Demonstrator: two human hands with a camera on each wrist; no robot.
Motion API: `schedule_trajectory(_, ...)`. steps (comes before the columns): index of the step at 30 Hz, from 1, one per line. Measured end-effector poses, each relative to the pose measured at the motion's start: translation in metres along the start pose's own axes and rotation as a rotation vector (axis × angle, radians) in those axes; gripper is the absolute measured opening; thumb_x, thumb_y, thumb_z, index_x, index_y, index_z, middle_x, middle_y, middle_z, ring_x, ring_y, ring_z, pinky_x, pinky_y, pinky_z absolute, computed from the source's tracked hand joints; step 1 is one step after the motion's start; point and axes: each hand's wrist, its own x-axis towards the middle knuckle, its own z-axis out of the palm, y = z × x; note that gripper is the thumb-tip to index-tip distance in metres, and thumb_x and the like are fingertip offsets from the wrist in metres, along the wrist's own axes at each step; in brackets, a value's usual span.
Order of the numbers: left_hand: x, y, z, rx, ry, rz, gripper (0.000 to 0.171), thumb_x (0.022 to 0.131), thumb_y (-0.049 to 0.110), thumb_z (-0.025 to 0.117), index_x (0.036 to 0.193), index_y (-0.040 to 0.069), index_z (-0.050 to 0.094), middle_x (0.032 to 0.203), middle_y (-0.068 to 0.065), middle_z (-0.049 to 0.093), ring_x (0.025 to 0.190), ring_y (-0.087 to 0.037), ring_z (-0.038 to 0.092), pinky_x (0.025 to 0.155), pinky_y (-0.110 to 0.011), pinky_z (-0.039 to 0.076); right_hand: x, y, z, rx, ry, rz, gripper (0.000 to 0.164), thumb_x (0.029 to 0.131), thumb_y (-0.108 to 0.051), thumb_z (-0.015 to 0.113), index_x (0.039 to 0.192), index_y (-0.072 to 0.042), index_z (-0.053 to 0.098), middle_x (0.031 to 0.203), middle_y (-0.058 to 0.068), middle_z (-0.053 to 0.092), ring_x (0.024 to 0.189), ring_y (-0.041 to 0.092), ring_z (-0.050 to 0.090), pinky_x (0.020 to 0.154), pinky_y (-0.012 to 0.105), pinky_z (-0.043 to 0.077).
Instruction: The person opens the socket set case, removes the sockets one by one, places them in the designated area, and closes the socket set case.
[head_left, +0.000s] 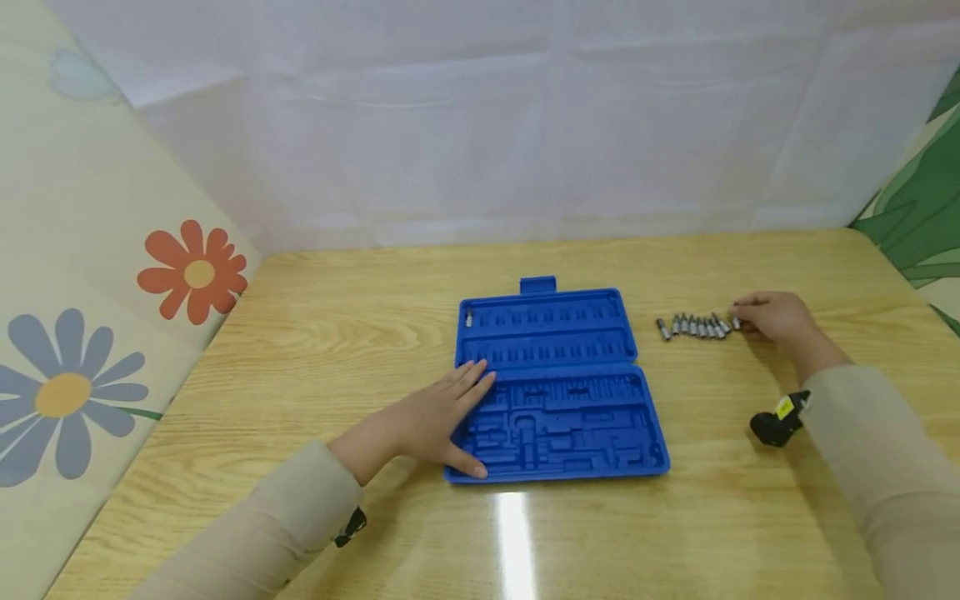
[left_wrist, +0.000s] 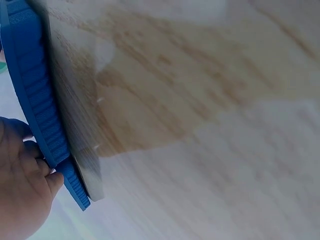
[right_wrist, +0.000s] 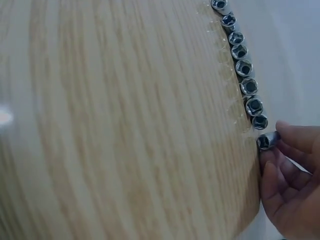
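Observation:
A blue plastic tool case (head_left: 555, 467) lies unfolded on the table, its recesses facing up. My left hand (head_left: 442, 417) rests on the case's left side with fingers spread over it and the thumb on its near left corner. One small metal socket (head_left: 469, 318) sits in the far half's top left slot. To the right of the case, several metal sockets (head_left: 701, 327) lie side by side in a row, their square holes showing in the right wrist view. At the row's right end, my right hand (head_left: 776, 318) pinches a socket (right_wrist: 267, 140) between thumb and fingers.
The wooden table (head_left: 337, 333) reaches back to a white sheet (head_left: 405, 125). Flower-patterned cloth (head_left: 75, 250) is at the left, with green leaf shapes at the right. A latch tab (head_left: 537, 285) sticks out from the case's far edge.

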Motion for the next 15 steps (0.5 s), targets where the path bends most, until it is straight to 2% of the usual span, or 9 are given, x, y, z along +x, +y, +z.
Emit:
schedule_trajectory(8, -0.0005, 0.0001, 0.0002, 0.002, 0.006, 0.002, 0.110, 0.063, 0.073, 0.046, 0.139, 0.006, 0.002, 0.143, -0.013, -0.005, 0.128, -0.027, -0.005, 0.102, -0.039, 0.011, -0.0014, -0.0001, 0.0013, -0.012, 0.038, -0.028, 0.034, 0.084, -0.014, 0.053, 0.105, 0.013, 0.050, 0.069, -0.011, 0.051, 0.060, 0.001, 0.049, 0.055, 0.017, 0.046)
schedule_trajectory(15, -0.0005, 0.0001, -0.0002, -0.006, 0.003, 0.001, 0.110, 0.063, 0.073, 0.047, 0.139, 0.007, 0.003, 0.143, -0.013, -0.005, 0.128, -0.027, -0.005, 0.102, -0.039, 0.011, -0.0021, -0.0001, 0.0023, -0.014, 0.048, -0.034, 0.035, 0.085, -0.015, 0.052, 0.106, 0.013, 0.050, 0.069, -0.010, 0.052, 0.059, 0.001, 0.049, 0.055, 0.018, 0.046)
